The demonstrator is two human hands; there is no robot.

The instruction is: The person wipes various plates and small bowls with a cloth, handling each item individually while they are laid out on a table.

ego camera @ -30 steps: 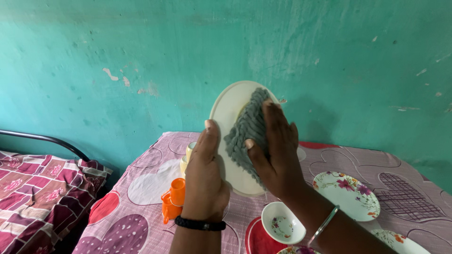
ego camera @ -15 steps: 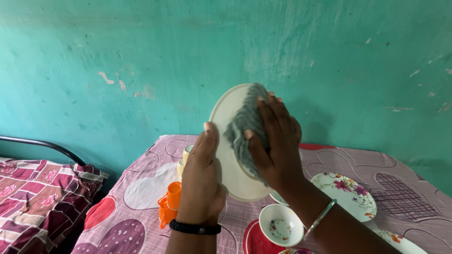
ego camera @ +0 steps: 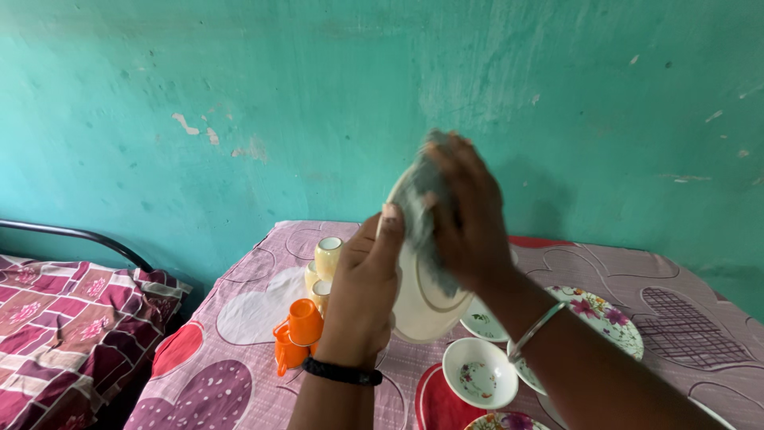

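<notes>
Head view: we see the desk [ego camera: 239, 314] under a heart-patterned cloth; above its middle we hold a cream plate [ego camera: 426, 299] upright, our left hand [ego camera: 368, 287] gripping its left rim, our right hand [ego camera: 469, 219] pressing a grey cloth [ego camera: 418, 203] against its upper face.

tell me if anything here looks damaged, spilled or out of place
Nothing on the table looks spilled or broken. The left hand holds a cream plate upright while the right hand presses a grey cloth to it. Only the teal wall looks worn, with flaked paint patches.
</notes>
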